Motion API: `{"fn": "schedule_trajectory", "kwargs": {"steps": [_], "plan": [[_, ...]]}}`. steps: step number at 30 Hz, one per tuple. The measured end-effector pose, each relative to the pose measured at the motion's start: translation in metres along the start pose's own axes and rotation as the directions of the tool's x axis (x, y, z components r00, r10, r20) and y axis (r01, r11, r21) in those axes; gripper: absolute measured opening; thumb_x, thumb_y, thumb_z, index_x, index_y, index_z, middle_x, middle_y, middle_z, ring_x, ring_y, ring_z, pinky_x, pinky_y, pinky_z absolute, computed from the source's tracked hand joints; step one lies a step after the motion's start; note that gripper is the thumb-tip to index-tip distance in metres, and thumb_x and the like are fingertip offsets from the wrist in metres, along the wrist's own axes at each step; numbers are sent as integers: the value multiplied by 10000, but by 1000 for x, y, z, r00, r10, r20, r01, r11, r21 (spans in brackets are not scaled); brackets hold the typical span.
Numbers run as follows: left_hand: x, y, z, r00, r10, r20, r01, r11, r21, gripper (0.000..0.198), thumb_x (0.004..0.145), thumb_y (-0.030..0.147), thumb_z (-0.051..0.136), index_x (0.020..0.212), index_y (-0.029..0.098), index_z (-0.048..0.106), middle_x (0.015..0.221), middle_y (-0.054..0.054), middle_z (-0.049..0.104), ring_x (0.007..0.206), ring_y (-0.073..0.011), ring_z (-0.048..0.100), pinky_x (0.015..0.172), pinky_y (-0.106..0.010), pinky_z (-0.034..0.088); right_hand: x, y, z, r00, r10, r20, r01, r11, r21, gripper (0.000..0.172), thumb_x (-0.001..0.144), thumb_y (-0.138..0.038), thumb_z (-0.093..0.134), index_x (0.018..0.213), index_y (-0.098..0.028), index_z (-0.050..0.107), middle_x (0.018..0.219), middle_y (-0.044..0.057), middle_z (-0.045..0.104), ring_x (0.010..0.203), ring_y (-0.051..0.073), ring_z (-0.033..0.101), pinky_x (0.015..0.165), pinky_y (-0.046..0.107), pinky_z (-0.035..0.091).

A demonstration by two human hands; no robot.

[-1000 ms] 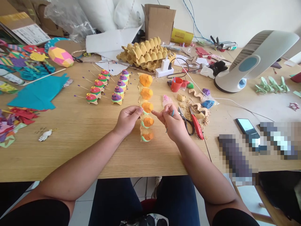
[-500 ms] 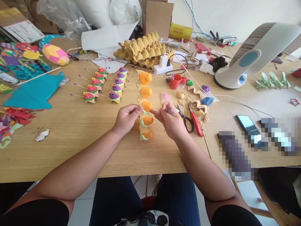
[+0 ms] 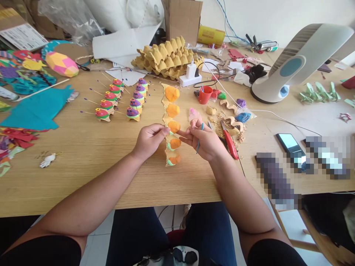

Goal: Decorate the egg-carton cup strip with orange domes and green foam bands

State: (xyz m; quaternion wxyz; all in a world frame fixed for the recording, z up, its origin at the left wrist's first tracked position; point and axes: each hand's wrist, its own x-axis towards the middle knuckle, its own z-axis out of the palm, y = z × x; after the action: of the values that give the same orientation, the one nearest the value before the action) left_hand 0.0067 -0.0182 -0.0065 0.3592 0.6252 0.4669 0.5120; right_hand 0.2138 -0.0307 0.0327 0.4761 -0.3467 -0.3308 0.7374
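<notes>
Carton strip with five orange cups flat on the desk, running lengthwise away from the body, same place as half a second ago. Left hand unchanged: grip narrow, thumb and forefinger pinched on the strip's left edge at the third cup. Right hand barely shifted; grip closed around a thin blue stick, forefinger stretched out to the right side of the third cup. More of the stick's length on show across the palm than before. Scissors, plain to see beside the right hand earlier, now mostly covered by it, only the blades clear. Red-handled cutter just right of the hand, unmoved. Two rows of painted carton figures left of the strip, red cup and white fan to its right, all as before.
</notes>
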Motion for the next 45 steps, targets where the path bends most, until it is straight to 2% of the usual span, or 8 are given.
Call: {"fn": "schedule_trajectory", "kwargs": {"steps": [8, 10, 13, 18, 26, 33, 38, 45], "plan": [[-1, -4, 6, 992, -118, -35, 109, 973, -202, 396, 783, 558, 792, 703, 176, 721, 639, -20, 624, 613, -143, 540, 592, -270, 448, 0, -8, -7, 997, 78, -5, -78, 997, -12, 253, 822, -167, 697, 874, -253, 464, 710, -87, 615, 1030, 198, 756, 907, 336, 522], [0, -1, 7, 972, -233, -19, 205, 890, -407, 399, 754, 565, 816, 712, 185, 699, 627, -4, 612, 578, -127, 537, 558, -257, 448, 4, -6, -9, 993, 73, -89, -79, 995, -59, 226, 820, -155, 684, 854, -246, 481, 718, -80, 628, 1012, 183, 749, 891, 325, 511], [2, 10, 5, 905, -384, 184, 415, 696, -586, 374, 797, 550, 786, 824, 187, 703, 700, -7, 647, 578, -121, 568, 534, -245, 479, 10, -3, -10, 979, 78, -186, -90, 994, -57, 166, 830, -137, 635, 834, -233, 500, 710, -70, 626, 857, 145, 735, 767, 274, 507], [5, 19, -7, 721, -506, 473, 664, 310, -680, 354, 944, 532, 624, 943, 180, 666, 663, 14, 621, 519, -94, 578, 486, -198, 475, 17, 1, -10, 970, 182, -159, -162, 979, 127, 148, 807, -99, 591, 877, -215, 530, 688, -58, 595, 574, 76, 578, 507, 174, 357], [6, 12, -11, 663, -512, 547, 699, 161, -697, 342, 974, 511, 594, 956, 176, 662, 710, 13, 646, 562, -93, 615, 523, -191, 492, 15, 9, -4, 989, 53, -135, -65, 994, -86, 116, 854, -262, 640, 945, -231, 576, 633, -71, 506, 478, 62, 357, 447, 186, 193], [8, 2, -11, 713, -448, 540, 683, 270, -679, 367, 944, 573, 591, 1005, 221, 673, 753, 5, 647, 601, -126, 656, 509, -192, 473, 18, 10, -8, 990, 87, -115, -101, 987, -126, 382, 879, -568, 637, 791, -209, 539, 648, -49, 475, 502, 73, 396, 454, 216, 220], [7, 2, -10, 717, -425, 553, 689, 306, -657, 365, 916, 573, 613, 1012, 224, 655, 749, 0, 624, 650, -156, 686, 500, -189, 473, 12, 12, -3, 998, -33, 48, 48, 937, -345, 525, 905, -713, 536, 715, -230, 458, 528, -65, 402, 464, 90, 345, 459, 242, 241], [7, 4, -11, 685, -460, 564, 713, 267, -648, 357, 928, 583, 586, 937, 227, 608, 656, 27, 552, 529, -130, 635, 449, -184, 446, 3, 9, -1, 991, 19, 129, 80, 693, -716, 581, 943, -644, 538, 575, -207, 436, 499, -35, 461, 480, 78, 338, 503, 259, 279]]}}
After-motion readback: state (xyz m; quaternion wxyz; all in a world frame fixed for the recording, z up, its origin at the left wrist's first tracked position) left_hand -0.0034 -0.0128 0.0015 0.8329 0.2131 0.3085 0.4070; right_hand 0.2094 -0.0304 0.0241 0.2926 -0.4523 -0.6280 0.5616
